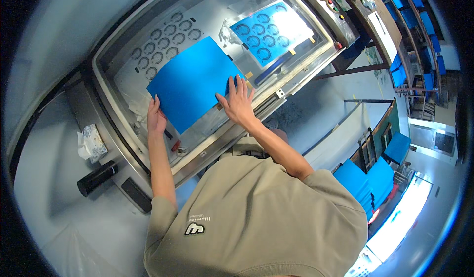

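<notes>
A plain blue sheet (190, 82), slightly bowed, is over the bed of a glass-framed machine (205, 23). At its left edge is my left hand (157, 118), closed with its fingertips pinching the sheet near the corner. Some of those fingers are hidden. My right hand (239, 102) rests by the right corner, fingers spread and stretched out, with thumb and fingertips touching the sheet's top. Partly covered by the sheet, rows of dark printed rings (170, 29) show on the bed. Farther right lies a second blue sheet (264, 30) marked with similar rings.
A metal rim (197, 156) runs along the machine's near side. Left of it are a tissue pack (92, 143) and a black cylinder (97, 178). Coloured buttons (335, 9) sit on the control panel at upper right. Blue sheets (358, 183) hang on a rack behind to the right.
</notes>
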Tool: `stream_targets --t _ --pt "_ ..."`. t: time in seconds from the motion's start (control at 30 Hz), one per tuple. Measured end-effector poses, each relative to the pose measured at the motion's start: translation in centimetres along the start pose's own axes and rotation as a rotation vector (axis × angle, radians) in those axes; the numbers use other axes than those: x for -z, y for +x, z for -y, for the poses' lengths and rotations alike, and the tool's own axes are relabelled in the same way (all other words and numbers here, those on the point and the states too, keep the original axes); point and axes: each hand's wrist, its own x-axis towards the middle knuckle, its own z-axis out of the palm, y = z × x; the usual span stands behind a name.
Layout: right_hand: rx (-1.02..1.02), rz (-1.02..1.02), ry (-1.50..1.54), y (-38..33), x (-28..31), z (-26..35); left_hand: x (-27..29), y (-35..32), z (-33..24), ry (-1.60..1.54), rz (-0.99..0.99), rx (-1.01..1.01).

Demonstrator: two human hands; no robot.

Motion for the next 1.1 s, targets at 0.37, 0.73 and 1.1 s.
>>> stream_targets --t 0.37,0.73,1.1 --pt "-0.063 0.084 0.015 0.3 -0.1 -0.8 -0.1 0.3 0.5 -0.045 0.073 0.015" --pt "0.034 -0.024 -0.164 1.0 -2.0 -1.6 -1.0 -0.1 -0.4 0.106 -0.019 -0.016" --pt "0.035 -0.051 -0.335 0.9 -2.7 -1.1 -1.6 0.2 0.2 0.203 -0.111 -0.047"
